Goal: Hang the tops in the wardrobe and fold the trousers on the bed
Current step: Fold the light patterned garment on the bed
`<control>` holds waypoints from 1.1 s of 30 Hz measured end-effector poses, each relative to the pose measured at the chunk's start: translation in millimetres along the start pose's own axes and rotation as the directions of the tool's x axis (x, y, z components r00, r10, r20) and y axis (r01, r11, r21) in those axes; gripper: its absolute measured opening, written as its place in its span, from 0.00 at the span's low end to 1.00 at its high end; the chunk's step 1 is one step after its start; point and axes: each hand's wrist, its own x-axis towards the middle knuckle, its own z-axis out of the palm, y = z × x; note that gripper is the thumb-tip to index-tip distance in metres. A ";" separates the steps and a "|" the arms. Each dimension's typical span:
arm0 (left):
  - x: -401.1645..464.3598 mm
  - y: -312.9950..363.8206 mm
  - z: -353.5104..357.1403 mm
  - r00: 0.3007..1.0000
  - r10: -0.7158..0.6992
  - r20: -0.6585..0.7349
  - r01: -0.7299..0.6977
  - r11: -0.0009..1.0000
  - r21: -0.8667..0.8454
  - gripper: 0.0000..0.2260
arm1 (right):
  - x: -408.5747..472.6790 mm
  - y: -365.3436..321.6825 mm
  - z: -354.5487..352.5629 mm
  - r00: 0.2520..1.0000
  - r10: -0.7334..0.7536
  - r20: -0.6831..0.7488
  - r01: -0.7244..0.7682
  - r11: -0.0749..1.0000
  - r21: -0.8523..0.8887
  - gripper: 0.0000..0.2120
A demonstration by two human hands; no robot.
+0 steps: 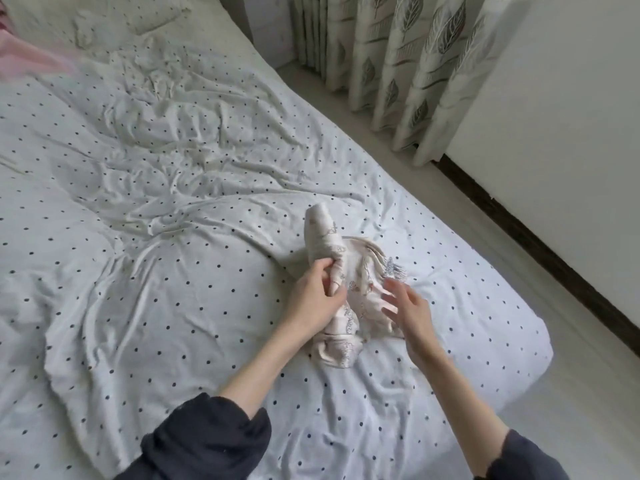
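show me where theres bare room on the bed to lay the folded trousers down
Bare dotted sheet spreads wide to the left of the cream printed trousers, up toward the pillow. A narrower strip lies between the trousers and the bed's right edge. Crowded: the middle, where the left hand grips them and the right hand hovers open; pink cloth fills the far left corner.

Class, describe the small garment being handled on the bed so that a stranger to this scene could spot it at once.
Start at the bed with its white, dark-dotted sheet. Near its right edge, by the leaf-patterned curtain, lies a small cream garment, bunched up. It alone carries a fine printed pattern, and the left hand pinches a fold of it while the right hand hovers open beside it.
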 end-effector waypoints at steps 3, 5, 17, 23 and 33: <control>4.9 17.3 43.8 0.948 0.076 0.310 -0.115 0.987 0.110 0.25 | 4.0 -2.1 -34.8 0.995 -0.022 -0.097 0.023 1.000 0.015 0.13; 8.0 13.3 61.8 0.893 0.068 0.446 -0.164 0.970 0.180 0.23 | 5.4 0.5 -47.9 0.994 -0.039 -0.098 0.035 0.999 -0.041 0.15; 60.0 -47.1 55.5 0.920 -0.350 0.179 0.387 0.884 -0.262 0.14 | 80.9 12.4 -69.3 0.986 0.152 0.074 -0.117 0.930 -0.349 0.04; 63.8 -48.9 64.4 0.863 -0.472 0.183 0.502 0.752 -0.427 0.06 | 99.3 8.6 -70.9 0.944 0.265 0.198 -0.132 0.851 -0.509 0.15; 5.1 -22.7 -19.1 0.916 -0.318 0.243 0.396 0.806 -0.440 0.09 | 24.6 -5.6 -55.4 0.940 0.150 0.306 -0.054 0.952 -0.300 0.07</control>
